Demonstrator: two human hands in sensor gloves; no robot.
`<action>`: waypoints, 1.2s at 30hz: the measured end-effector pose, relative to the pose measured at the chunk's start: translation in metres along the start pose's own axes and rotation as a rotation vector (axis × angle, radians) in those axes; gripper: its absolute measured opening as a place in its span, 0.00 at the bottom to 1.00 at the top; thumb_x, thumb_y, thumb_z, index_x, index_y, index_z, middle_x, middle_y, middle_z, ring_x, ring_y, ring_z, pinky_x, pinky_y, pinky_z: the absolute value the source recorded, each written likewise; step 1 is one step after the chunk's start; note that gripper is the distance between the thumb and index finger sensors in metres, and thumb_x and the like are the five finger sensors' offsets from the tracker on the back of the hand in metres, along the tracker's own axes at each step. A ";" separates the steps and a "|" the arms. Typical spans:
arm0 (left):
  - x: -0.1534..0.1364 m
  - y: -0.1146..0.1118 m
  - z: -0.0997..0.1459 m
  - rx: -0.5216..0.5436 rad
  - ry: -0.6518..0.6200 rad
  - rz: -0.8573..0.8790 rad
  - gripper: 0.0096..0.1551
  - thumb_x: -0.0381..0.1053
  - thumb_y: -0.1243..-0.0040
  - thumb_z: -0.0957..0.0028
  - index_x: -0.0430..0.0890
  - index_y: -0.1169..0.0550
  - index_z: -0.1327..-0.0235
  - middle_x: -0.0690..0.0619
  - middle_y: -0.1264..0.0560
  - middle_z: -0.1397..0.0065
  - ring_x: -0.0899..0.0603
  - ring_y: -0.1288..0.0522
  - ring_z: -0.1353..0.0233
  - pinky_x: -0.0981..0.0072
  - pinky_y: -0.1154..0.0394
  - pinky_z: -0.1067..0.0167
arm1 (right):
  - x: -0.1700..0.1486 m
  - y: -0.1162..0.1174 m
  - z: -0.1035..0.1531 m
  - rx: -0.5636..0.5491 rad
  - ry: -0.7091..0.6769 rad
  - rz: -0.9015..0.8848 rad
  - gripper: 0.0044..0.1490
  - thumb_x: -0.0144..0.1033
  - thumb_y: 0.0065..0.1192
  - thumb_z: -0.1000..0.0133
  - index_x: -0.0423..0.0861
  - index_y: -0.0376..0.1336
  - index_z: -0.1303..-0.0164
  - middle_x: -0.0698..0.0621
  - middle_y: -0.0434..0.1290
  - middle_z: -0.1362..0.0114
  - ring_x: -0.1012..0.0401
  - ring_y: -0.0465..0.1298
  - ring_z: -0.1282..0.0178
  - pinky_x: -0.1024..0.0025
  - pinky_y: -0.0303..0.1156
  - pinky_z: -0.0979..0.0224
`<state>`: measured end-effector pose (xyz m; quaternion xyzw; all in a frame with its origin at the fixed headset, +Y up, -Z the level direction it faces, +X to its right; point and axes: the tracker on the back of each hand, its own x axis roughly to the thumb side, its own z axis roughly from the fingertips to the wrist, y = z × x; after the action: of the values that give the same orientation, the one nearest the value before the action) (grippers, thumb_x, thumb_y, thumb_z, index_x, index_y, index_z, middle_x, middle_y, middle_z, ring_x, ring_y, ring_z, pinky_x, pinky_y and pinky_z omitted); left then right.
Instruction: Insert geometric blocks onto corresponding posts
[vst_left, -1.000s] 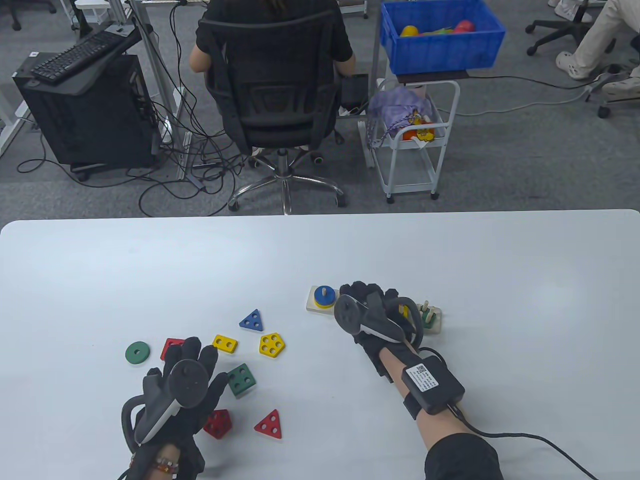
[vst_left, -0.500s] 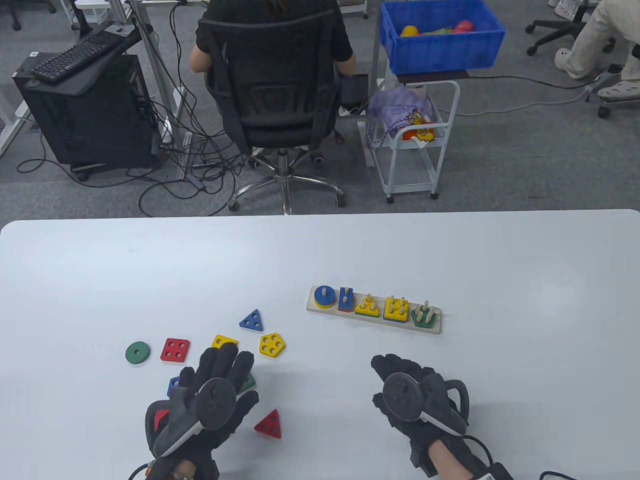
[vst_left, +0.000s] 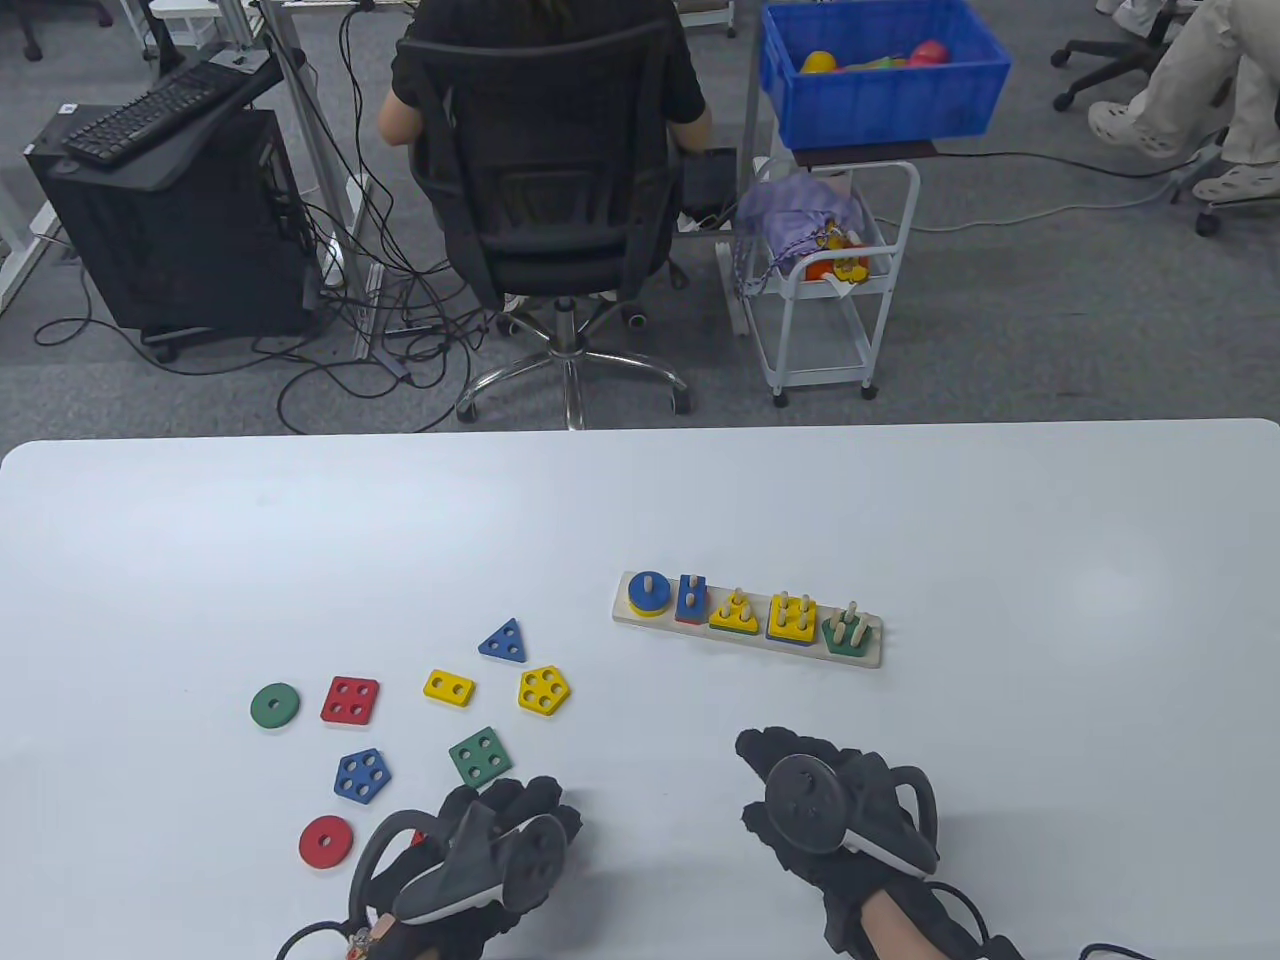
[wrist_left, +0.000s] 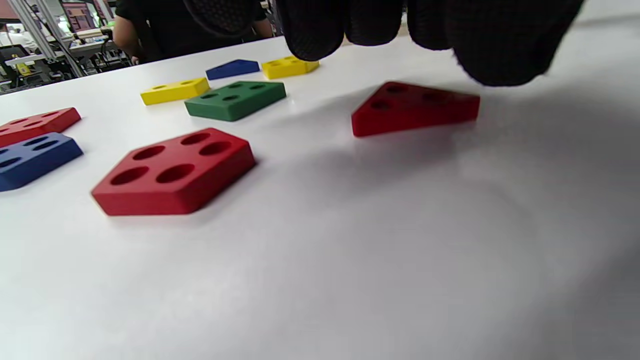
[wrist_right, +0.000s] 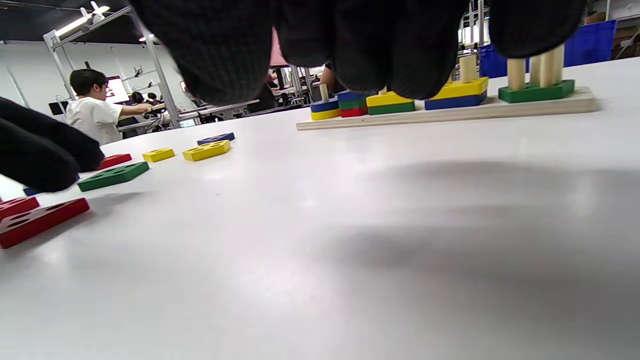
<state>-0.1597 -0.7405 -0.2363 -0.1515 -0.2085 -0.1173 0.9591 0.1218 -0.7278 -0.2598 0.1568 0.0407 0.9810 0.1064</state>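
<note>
The wooden post board (vst_left: 868, 652) lies right of centre with coloured blocks stacked on all its posts. Loose blocks lie to the left: blue triangle (vst_left: 503, 641), yellow pentagon (vst_left: 544, 690), yellow rectangle (vst_left: 449, 688), green square (vst_left: 480, 756), red square (vst_left: 350, 699), green circle (vst_left: 275, 705), blue pentagon (vst_left: 361, 775), red circle (vst_left: 325, 841). My left hand (vst_left: 520, 805) is near the front edge. Its fingertips (wrist_left: 310, 35) hang just above a red triangle (wrist_left: 415, 107) lying flat, with a red pentagon (wrist_left: 175, 170) beside it. My right hand (vst_left: 775, 775) rests low over bare table and holds nothing.
Beyond the table's far edge a person sits in a black office chair (vst_left: 545, 200), with a white cart (vst_left: 820, 290) and a blue bin (vst_left: 880, 75) to the right. The table (vst_left: 1050, 560) is bare around and behind the board.
My right hand drew back from the board to the front of the table. My left hand moved right and toward the front edge, uncovering the blue pentagon and red circle.
</note>
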 end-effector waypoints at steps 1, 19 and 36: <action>0.001 -0.002 -0.001 -0.006 0.005 -0.012 0.39 0.62 0.33 0.51 0.69 0.33 0.25 0.64 0.40 0.11 0.50 0.37 0.12 0.43 0.40 0.19 | 0.001 0.001 0.000 0.006 -0.004 0.006 0.41 0.46 0.66 0.47 0.46 0.57 0.24 0.41 0.66 0.22 0.41 0.70 0.26 0.31 0.64 0.31; 0.014 -0.007 -0.010 0.085 -0.012 -0.117 0.34 0.57 0.28 0.57 0.63 0.25 0.34 0.61 0.29 0.19 0.53 0.25 0.24 0.52 0.31 0.23 | 0.004 0.000 0.001 0.016 -0.017 0.006 0.39 0.48 0.63 0.45 0.47 0.58 0.25 0.42 0.67 0.22 0.41 0.71 0.26 0.31 0.64 0.31; 0.002 0.010 -0.017 0.177 0.029 0.098 0.33 0.66 0.37 0.52 0.59 0.27 0.32 0.52 0.28 0.22 0.49 0.23 0.29 0.49 0.29 0.25 | 0.040 0.003 0.006 -0.014 -0.164 -0.009 0.40 0.48 0.63 0.45 0.47 0.57 0.24 0.41 0.65 0.22 0.41 0.70 0.26 0.31 0.64 0.31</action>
<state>-0.1483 -0.7372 -0.2529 -0.0744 -0.1967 -0.0536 0.9762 0.0862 -0.7211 -0.2415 0.2356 0.0255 0.9647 0.1151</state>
